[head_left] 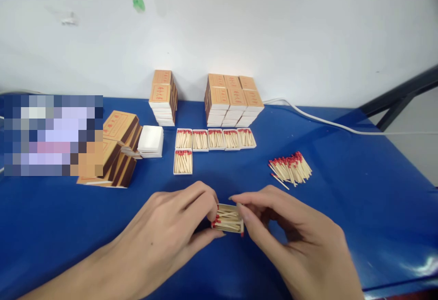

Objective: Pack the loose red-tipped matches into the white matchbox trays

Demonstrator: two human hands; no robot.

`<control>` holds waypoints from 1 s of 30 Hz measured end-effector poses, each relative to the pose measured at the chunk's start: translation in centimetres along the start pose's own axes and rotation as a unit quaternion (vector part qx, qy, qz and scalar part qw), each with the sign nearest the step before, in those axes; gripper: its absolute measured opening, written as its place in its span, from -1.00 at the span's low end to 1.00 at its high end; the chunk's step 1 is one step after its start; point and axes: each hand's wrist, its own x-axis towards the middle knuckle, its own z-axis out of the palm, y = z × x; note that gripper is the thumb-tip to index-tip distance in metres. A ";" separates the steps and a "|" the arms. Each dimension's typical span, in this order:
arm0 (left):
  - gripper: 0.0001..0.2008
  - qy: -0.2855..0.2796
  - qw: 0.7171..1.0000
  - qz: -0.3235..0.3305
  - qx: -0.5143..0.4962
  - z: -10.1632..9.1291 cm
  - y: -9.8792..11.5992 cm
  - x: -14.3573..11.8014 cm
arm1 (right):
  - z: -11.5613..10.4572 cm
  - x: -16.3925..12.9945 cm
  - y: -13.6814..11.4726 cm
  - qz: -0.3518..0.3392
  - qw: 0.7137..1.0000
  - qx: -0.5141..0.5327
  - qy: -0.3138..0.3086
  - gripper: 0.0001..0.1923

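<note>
My left hand (181, 220) is closed on the left end of a small white matchbox tray (227, 205), its thumb along the near side. Red-tipped matches (228, 221) lie lengthwise in this tray, some crossing. My right hand (290, 236) has thumb and index finger closed at the tray's far right corner. A red match head shows just outside the near right corner. Beyond my hands, filled trays (215, 139) stand side by side in a row, with one more filled tray (183, 162) before the row's left end. A loose pile of matches (292, 168) lies to the right.
Stacked orange matchboxes (234, 99) stand by the wall, with a narrower stack (161, 95) left of them. More matchbox sleeves (119, 131) are heaped at left, beside stacked white trays (150, 140). A white cable (318, 120) crosses the blue table (342, 163). One area at left is pixelated.
</note>
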 end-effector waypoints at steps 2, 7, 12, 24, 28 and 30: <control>-0.86 -0.001 1.000 -0.004 -0.002 0.0 0.0 0.0 | 0.2 -0.2 0.0 0.028 0.999 0.011 0.022 -0.90; -0.84 -0.002 1.000 -0.008 -0.009 0.0 0.0 0.0 | 1.2 -0.7 0.5 0.061 0.997 0.012 0.055 -0.87; -0.84 -0.010 1.000 -0.019 -0.005 0.0 0.0 0.1 | 2.0 -0.9 1.4 -0.013 0.998 -0.028 0.061 -0.84; -0.81 -0.017 0.999 -0.044 0.001 0.1 0.1 -0.1 | 2.0 -0.9 2.3 -0.065 0.991 -0.104 0.059 -0.88; -0.74 -0.018 0.998 -0.052 0.002 0.2 0.0 -0.1 | 2.2 -0.7 2.1 -0.052 0.992 -0.098 0.064 -0.90; -0.75 -0.016 0.999 -0.052 0.000 0.1 0.1 -0.1 | 1.9 -0.8 2.0 -0.049 0.992 -0.093 0.068 -0.91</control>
